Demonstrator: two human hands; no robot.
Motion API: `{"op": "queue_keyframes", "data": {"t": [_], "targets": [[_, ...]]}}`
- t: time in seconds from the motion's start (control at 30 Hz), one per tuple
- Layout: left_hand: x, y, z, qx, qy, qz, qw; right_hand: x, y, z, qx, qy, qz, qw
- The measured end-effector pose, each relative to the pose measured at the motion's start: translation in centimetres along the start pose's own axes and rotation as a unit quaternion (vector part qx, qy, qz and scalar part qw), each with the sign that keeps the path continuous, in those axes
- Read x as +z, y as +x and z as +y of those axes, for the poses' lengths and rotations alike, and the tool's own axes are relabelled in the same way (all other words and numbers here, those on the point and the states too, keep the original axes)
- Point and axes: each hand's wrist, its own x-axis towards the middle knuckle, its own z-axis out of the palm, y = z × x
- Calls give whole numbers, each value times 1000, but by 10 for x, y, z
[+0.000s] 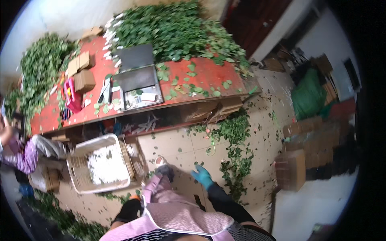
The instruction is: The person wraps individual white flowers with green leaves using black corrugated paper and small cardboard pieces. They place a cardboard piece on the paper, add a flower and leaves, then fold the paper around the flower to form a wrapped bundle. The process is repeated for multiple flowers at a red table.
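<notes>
My right hand (203, 176), in a teal glove, is held out over the tiled floor in front of my pink apron (189, 217). Its fingers are apart and nothing shows in them. On the other side, my left arm ends in a dark sleeve beside the apron. Only a bit of orange marks my left hand (135, 197); its fingers are mostly hidden. Nearest to it stands a cream plastic basket (72, 176) with white pieces inside. Leafy green stems (237, 160) lie in a strip on the floor to the right of my right hand.
Ahead stands a long red table (201, 74) with heaped leafy stems (161, 28), a black tray-like case (138, 78), small cardboard boxes (83, 79) and a pink holder (71, 96). Another person (28, 154) sits at the left. Cardboard boxes (291, 170) and a green sack (309, 94) line the right.
</notes>
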Motion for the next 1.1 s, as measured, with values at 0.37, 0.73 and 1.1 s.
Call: {"op": "queue_keyframes", "data": {"t": [0.37,0.73,1.1], "targets": [[69,-121,17,-69,-574,171,798,176,306,-212,-339,-439,-136,821],[188,-246,254,-340,-815,191,428,254,442,-136,-250,-527,-394,710],[-75,-141,236,2,-748,262,610,147,221,-124,88,79,-412,903]]}}
